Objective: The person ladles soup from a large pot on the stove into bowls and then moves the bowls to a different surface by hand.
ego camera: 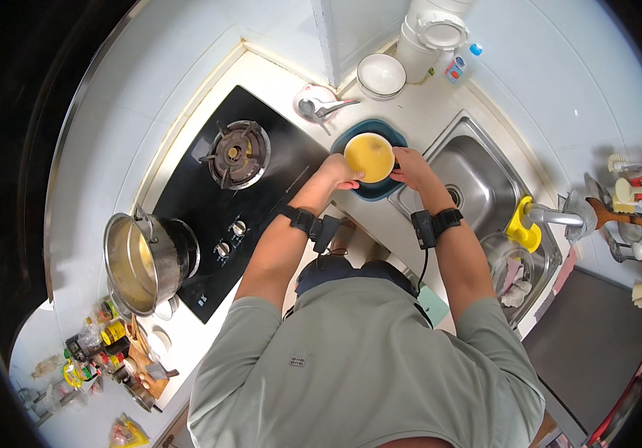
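Note:
Both hands hold a round bowl of yellow liquid [369, 157] by its rim, over a dark teal basin [378, 127] on the counter. My left hand [343, 171] grips the bowl's lower left side, thumb on the rim. My right hand [407, 167] holds its right side, fingers partly hidden beneath. Whether the bowl touches the basin, I cannot tell. Behind and left of the basin, a ladle and another utensil [321, 106] lie on a pinkish dish. Stacked white bowls [381, 76] stand at the back corner.
At the left is a black gas hob [290, 151] with a large steel pot [140, 263] on its near burner. The steel sink [477, 173] lies to the right, holding a yellow strainer [524, 225] and a clear bowl with cloths [514, 280]. White tubs and a blue-capped bottle [457, 68] stand behind.

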Demonstrator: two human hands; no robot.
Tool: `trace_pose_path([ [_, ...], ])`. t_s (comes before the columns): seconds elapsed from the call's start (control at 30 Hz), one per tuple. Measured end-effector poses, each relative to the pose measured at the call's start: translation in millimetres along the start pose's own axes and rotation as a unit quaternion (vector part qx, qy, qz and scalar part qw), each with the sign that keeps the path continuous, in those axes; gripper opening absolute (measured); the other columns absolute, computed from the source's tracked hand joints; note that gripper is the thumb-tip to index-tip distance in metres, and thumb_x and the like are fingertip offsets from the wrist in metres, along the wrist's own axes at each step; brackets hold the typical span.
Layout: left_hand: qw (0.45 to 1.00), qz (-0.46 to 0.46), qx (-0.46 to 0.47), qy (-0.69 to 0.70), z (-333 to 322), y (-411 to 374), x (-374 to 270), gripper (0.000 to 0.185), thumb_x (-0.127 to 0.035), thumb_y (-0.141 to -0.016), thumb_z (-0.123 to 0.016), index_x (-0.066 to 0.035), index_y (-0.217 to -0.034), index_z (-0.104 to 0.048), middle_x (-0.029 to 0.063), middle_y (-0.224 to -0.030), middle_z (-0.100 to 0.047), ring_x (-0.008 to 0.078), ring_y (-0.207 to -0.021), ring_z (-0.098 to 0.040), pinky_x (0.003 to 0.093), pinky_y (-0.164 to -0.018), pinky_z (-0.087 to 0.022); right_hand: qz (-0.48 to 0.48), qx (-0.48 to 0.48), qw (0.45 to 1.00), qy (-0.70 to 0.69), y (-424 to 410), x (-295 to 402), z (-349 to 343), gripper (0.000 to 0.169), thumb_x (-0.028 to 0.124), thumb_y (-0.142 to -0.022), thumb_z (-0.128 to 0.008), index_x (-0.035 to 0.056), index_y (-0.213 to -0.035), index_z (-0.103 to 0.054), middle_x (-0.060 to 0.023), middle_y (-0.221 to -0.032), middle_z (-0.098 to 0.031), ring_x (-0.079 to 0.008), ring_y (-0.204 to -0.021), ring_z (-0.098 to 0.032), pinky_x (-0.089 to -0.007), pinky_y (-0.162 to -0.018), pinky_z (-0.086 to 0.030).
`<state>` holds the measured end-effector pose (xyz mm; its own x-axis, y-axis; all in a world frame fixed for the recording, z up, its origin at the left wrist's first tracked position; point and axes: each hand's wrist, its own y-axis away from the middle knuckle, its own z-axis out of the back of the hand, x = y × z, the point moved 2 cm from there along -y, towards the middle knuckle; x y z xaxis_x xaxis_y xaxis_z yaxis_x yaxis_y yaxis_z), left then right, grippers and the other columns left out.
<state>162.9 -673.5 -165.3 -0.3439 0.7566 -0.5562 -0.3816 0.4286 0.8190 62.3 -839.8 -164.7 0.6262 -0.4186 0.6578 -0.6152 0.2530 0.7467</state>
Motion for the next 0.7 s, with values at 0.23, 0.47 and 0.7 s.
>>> trace_pose_path([
  [0.23, 0.996, -0.037, -0.030, 0.074, 17.9, 31.9, 4.5, 0.034, -0.021, -0.080, -0.069, 0.005, -0.100, -0.058, 0.0099, -0.081, -0.063, 0.0136, -0.058, -0.060, 0.0230, -0.049, -0.049, 0.032, -0.132, 0.990, 0.024, 27.7, -23.2, 39.4, 0.034, 0.026, -0.083, -0.058, 0.0024, -0.108, -0.057, -0.0094, -0.097, -0.059, -0.0141, -0.082, -0.058, -0.0292, -0.068, -0.051],
  [0.47, 0.976, -0.079, 0.005, 0.202, 30.3, -2.1, 31.4, 0.052, -0.009, -0.077, -0.059, -0.004, -0.125, -0.039, 0.0090, -0.090, -0.060, 0.0156, -0.069, -0.062, 0.0290, -0.058, -0.052, -0.003, -0.032, 0.990, -0.137, 40.6, -66.9, -0.2, 0.045, 0.016, -0.081, -0.059, 0.0070, -0.120, -0.040, -0.0090, -0.097, -0.057, -0.0195, -0.078, -0.061, -0.0351, -0.071, -0.053],
  [0.7, 0.946, -0.070, 0.130, 0.290, 25.0, -17.2, 23.9, 0.049, 0.004, -0.073, -0.050, -0.006, -0.120, -0.040, 0.0098, -0.093, -0.058, 0.0209, -0.073, -0.063, 0.0382, -0.067, -0.055, 0.028, -0.096, 0.984, -0.145, 23.7, -70.1, -4.4, 0.040, 0.003, -0.077, -0.050, 0.0089, -0.116, -0.042, -0.0086, -0.096, -0.058, -0.0210, -0.077, -0.063, -0.0350, -0.065, -0.054],
])
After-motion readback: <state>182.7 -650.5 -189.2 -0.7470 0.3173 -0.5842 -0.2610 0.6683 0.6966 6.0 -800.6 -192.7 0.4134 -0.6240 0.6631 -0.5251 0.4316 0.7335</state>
